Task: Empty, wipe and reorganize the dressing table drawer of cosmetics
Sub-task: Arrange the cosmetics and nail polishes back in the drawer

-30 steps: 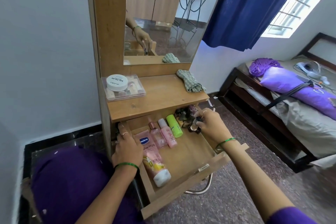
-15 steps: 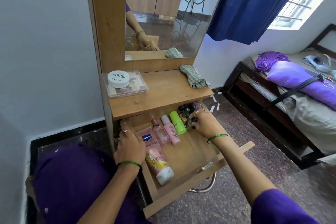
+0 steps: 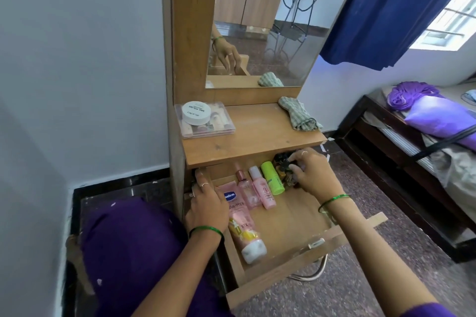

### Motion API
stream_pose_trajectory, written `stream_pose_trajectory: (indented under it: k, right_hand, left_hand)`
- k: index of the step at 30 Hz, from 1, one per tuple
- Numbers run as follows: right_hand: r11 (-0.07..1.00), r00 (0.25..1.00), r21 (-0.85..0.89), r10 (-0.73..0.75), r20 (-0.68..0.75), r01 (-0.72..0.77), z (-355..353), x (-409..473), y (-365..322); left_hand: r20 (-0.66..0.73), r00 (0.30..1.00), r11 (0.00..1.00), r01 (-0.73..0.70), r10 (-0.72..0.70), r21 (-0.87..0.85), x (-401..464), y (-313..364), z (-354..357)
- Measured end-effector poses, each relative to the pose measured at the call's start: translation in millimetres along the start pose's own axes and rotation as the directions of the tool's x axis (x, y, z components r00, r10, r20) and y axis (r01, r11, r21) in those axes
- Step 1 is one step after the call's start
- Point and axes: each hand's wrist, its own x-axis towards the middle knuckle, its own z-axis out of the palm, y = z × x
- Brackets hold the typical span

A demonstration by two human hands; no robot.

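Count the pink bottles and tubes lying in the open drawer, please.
3: the large pink tube along the left side, the clear pink bottle beside it, then the small pink bottle. Others may be hidden under the right hand.

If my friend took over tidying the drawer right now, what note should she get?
Left hand: rests on the left edge of the open drawer, holding nothing that shows.
Right hand: at the back right corner, fingers among the small dark bottles; whether it grips one is unclear.
In the drawer: the big pink lotion tube lies along the left side; two small pink bottles and a green tube lie side by side at the back.
On the top shelf: clear box with a white jar on it, and the cloth.
Done: cosmetics look lined up.
Left: settle the dark bottles, shut the drawer.
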Motion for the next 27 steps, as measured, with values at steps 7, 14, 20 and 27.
stream_pose_trajectory:
  k: [7,14,20,27]
  right_hand:
    - [0.957,0.968,0.143,-0.250,-0.037,0.253,3,13,-83]
    - [0.943,0.945,0.112,-0.321,0.059,0.313,31,60,-156]
    - [0.960,0.964,0.119,-0.260,0.055,0.252,58,91,-192]
    - [0.964,0.965,0.103,-0.252,0.066,0.245,57,103,-195]
  left_hand:
    - [0.005,1.000,1.000,0.001,-0.001,0.000,-1,0,-1]
    - [0.020,1.000,1.000,-0.001,0.001,0.000,-1,-1,0]
    - [0.010,1.000,1.000,-0.007,0.007,-0.004,0,0,0]
    - [0.011,1.000,1.000,-0.001,0.002,-0.010,2,-1,0]
